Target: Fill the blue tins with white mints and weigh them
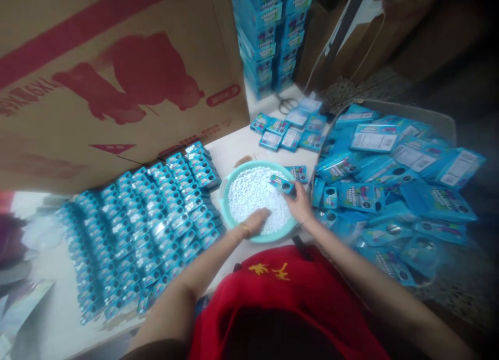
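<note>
A pale green basin (224, 207) full of small round white candies (249, 188) stands on the table in front of me. My left hand (257, 221) reaches into its near side, fingers curled together on the candies, their tips partly hidden. Over the right side of the basin, my right hand (300, 201) grips a small blue candy box (281, 184) by its right end, tilted above the candies. Another blue box (299, 173) lies beside the basin's right rim, behind my right hand.
Rows of small blue boxes (156, 225) cover the table at left, before a large cardboard carton (117, 79). Flat blue packs (290, 134) and scissors (287, 105) lie behind the basin. Blue box stacks (263, 43) rise at the back. A container of blue packs (374, 188) stands right.
</note>
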`<state>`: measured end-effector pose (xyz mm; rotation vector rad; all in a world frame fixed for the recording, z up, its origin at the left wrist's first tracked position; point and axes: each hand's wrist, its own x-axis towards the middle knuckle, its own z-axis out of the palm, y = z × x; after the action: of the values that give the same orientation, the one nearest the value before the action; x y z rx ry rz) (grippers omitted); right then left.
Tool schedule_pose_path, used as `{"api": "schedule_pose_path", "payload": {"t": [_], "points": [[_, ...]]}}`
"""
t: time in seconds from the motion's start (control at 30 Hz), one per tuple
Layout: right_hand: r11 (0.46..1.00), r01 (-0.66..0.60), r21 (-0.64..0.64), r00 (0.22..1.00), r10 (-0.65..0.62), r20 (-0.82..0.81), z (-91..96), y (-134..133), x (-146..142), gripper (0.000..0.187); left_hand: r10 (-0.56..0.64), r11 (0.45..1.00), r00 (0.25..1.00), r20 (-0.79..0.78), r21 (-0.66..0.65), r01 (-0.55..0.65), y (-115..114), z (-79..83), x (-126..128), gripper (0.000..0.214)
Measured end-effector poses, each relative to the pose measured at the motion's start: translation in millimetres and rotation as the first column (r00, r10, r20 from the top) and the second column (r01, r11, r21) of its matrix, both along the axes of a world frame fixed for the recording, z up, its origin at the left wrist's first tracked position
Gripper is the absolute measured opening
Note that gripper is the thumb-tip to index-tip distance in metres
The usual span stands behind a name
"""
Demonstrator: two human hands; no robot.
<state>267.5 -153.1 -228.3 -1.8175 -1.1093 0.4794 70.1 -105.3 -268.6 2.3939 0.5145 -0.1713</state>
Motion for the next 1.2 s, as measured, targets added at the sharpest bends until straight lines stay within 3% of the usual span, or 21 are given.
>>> {"api": "schedule_pose_path", "payload": {"t": [0.07,0.17,0.4,0.53,0.63,0.8,0.9,1.0,1.13,1.2], "points": [[1.0,0.004,-0.002,1.0,-0.004,0.0,-0.1,-1.2,0.5,0.034,0.066,0.994,0.995,0.069,-0.089,-0.06,0.3,6.3,-6.8,0.035],[1.0,-0.005,0.002,1.0,0.005,0.003,-1.5,-2.0,0.9,0.035,0.114,0.985,0.983,0.147,-0.145,-0.092,9.3,31.0,-21.1,0.032],[0.993,-0.116,-0.004,0.992,0.116,0.047,-4.0,-1.9,-7.4,0.035,0.106,0.994,0.983,0.153,0.014,-0.109,41.8,124.9,-37.3,0.029],[0.978,-0.211,0.013,0.976,0.209,0.061,-4.0,-2.5,-18.5,0.044,0.107,0.972,0.988,-0.109,0.22,-0.081,45.3,170.0,-19.6,0.022],[0.965,-0.259,0.045,0.965,0.257,0.049,-6.1,-2.0,-27.0,0.046,0.168,0.925,0.932,-0.322,0.378,-0.036,35.5,191.4,1.4,0.023],[0.956,-0.278,0.093,0.96,0.279,0.005,-12.1,-0.8,-38.6,0.043,0.193,0.867,0.928,-0.318,0.499,-0.01,12.2,209.6,26.2,0.035],[0.96,-0.257,0.112,0.964,0.262,-0.036,-13.6,-1.0,-40.7,0.037,0.169,0.87,0.931,-0.324,0.492,0.014,11.4,221.7,21.6,0.031],[0.963,-0.241,0.122,0.963,0.252,-0.089,-8.5,-2.0,-40.2,0.031,0.167,0.887,0.938,-0.304,0.462,-0.008,25.9,228.2,5.2,0.021],[0.931,-0.332,0.151,0.927,0.351,-0.132,12.5,-1.4,-43.8,0.031,0.111,0.94,0.991,-0.071,0.333,-0.081,51.5,205.8,-14.9,0.057],[0.888,-0.431,0.164,0.882,0.452,-0.131,25.3,3.3,-44.9,0.032,0.092,0.96,0.996,-0.012,0.267,-0.086,59.5,187.0,-21.2,0.05]]}}
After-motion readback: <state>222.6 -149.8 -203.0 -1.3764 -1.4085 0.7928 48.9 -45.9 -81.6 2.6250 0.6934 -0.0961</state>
